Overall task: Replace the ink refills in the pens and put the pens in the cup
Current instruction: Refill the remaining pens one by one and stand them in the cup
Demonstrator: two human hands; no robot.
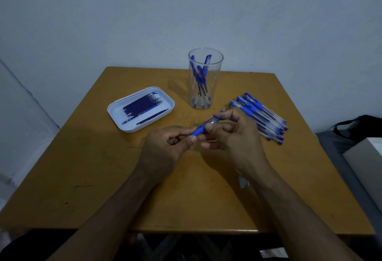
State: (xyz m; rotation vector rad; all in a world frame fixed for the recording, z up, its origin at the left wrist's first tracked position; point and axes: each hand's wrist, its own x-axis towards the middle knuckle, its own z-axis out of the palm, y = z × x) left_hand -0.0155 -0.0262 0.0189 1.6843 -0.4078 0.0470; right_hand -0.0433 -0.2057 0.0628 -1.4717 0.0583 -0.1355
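Note:
Over the middle of the table both hands hold one blue pen (203,127) that slants up to the right. My left hand (165,147) pinches its blue grip end. My right hand (233,134) holds the clear barrel, fingers curled round it. A clear plastic cup (205,78) at the back holds several blue pens. Several more blue-capped pens (262,117) lie in a pile to the right of my hands. A white tray (124,124) at the left holds several dark blue refills (142,105).
The wooden table (82,178) stands against a pale wall. A dark bag (359,124) and a grey box (365,161) sit beyond the table's right edge. A small clear piece (245,182) lies on the table under my right forearm.

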